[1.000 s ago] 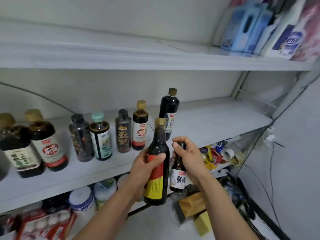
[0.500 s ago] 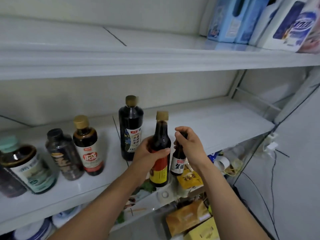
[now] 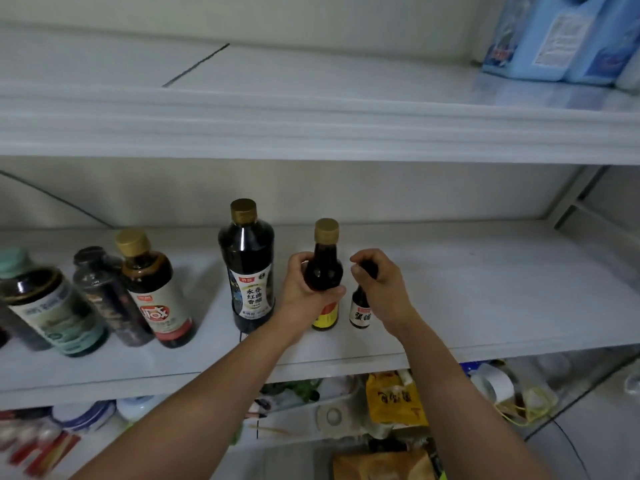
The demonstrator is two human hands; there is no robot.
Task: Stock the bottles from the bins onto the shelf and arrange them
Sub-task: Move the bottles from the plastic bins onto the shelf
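My left hand [image 3: 304,289] grips a dark sauce bottle [image 3: 325,268] with a gold cap and a red and yellow label, standing on the white middle shelf [image 3: 485,299]. Just to its right, my right hand [image 3: 377,285] wraps the neck of a small dark bottle [image 3: 360,311] with a white label, also down on the shelf. Left of both stands a tall dark bottle [image 3: 247,268] with a gold cap. Further left is a row of several bottles, among them a gold-capped one with a red-lettered label [image 3: 156,292] and a teal-capped one [image 3: 48,306].
The upper shelf [image 3: 311,126] overhangs close above the bottles and carries blue detergent jugs [image 3: 561,36] at its right end. Below the middle shelf lies a lower shelf crowded with packets, a yellow bag [image 3: 394,400] and tape rolls. A grey wall closes the right side.
Both hands have carried their bottles up and forward from below the shelf edge onto the middle shelf, right of the tall bottle. The view has shifted right and closer.
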